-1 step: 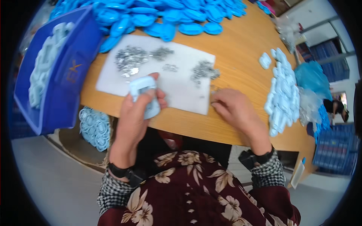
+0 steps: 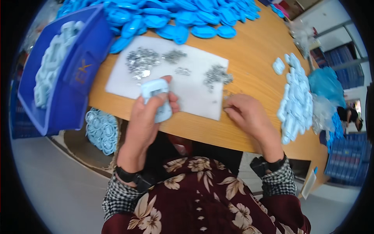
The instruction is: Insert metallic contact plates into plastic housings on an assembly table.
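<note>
My left hand (image 2: 146, 113) grips a pale blue plastic casing (image 2: 163, 113), with the thumb laid over its face by a dark recess. It is held above the near edge of a white mat (image 2: 191, 95). Just off the mat's right edge, my right hand (image 2: 249, 115) has thumb and forefinger pinched together low over the table; anything between them is too small to make out. Small silvery metal parts lie on the mat in separate heaps: a large heap (image 2: 142, 62), a smaller heap (image 2: 174, 56), a few pieces (image 2: 182, 71) and a heap at the right edge (image 2: 216, 77).
A dark blue bin (image 2: 72, 85) with pale casings stands at the left. Bright blue oval parts (image 2: 156, 17) cover the table's far side. Pale blue casings (image 2: 296, 101) are piled at the right. Below the table edge, a carton holds pale blue rings (image 2: 102, 130). Plastic bags (image 2: 326, 84) lie farther right.
The whole scene sits slightly farther right in the picture. Both hands keep the same pose, the left still gripping the casing.
</note>
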Tool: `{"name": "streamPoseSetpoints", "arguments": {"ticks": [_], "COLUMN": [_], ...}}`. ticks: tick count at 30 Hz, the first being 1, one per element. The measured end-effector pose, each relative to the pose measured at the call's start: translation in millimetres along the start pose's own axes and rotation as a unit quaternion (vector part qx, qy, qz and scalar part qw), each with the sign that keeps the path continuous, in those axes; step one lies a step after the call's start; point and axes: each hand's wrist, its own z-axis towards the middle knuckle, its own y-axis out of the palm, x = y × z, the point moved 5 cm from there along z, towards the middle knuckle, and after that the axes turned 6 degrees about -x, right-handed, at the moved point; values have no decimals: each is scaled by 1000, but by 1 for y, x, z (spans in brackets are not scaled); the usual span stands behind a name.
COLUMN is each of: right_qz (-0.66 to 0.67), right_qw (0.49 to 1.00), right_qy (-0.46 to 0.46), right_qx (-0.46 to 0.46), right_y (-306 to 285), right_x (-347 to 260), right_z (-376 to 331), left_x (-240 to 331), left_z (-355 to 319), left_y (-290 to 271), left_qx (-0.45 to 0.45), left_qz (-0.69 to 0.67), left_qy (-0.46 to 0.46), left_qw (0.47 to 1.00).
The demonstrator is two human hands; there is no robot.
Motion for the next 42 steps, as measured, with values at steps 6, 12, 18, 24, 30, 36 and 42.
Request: {"name": "streamPoseSetpoints", "arguments": {"ticks": [6,12,18,24,30,36,42], "right_qz": [-43,51,153,48,-93,8,-35], "right_qw": [999,996,988,997,991,998,996], "right_qy": [-1,71,28,-63,-89,32,-76], "right_qx": [-14,25,6,16,33,45,23], "right_y": [-3,-4,-13,-12,6,-16,-5], "right_x": [-10,-4,-41,-55,-30,-5,-20], "right_z": [1,-4,25,37,51,35,28], "left_x": [4,7,-4,-9,-1,-5,-8], "left_z": [1,5,1,4,1,0,2], "left_y": [-7,-7,23,31,13,11,7], "left_qx": [-22,-25,-59,-51,-2,-15,-20], "left_qz": [-77,-103,1,14,-28,-34,-41], "left_qy": [-9,-46,-87,-76,-76,-73,-74], "left_qw": [997,993,995,996,997,997,996]}}
